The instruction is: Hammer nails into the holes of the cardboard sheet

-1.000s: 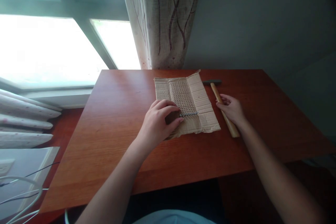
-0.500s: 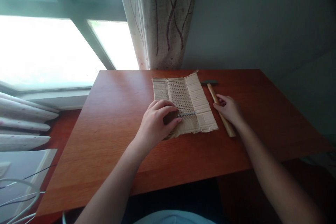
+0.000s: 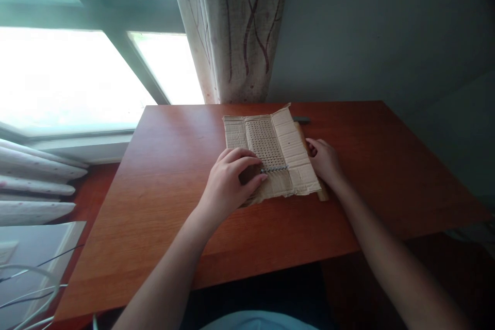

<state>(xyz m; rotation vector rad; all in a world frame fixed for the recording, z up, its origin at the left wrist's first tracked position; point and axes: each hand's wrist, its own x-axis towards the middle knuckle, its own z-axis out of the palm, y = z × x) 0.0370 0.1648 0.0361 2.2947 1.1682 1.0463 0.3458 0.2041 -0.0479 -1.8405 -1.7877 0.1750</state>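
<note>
On the table point(image 3: 174, 206) the cardboard sheet point(image 3: 294, 152) lies toward the far edge, with a row of nails point(image 3: 275, 169) in its near part, the left hand point(image 3: 228, 185) on its left side, the hammer point(image 3: 323, 196) along its right edge under the right hand point(image 3: 325, 162), and the curtain point(image 3: 235, 31) behind.

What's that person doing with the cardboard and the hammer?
A person is at a reddish-brown wooden table. Their left hand presses on a flat brown cardboard sheet full of small holes, thumb by a short row of metal nails. Their right hand curls over a wooden-handled hammer lying along the cardboard's right edge.
</note>
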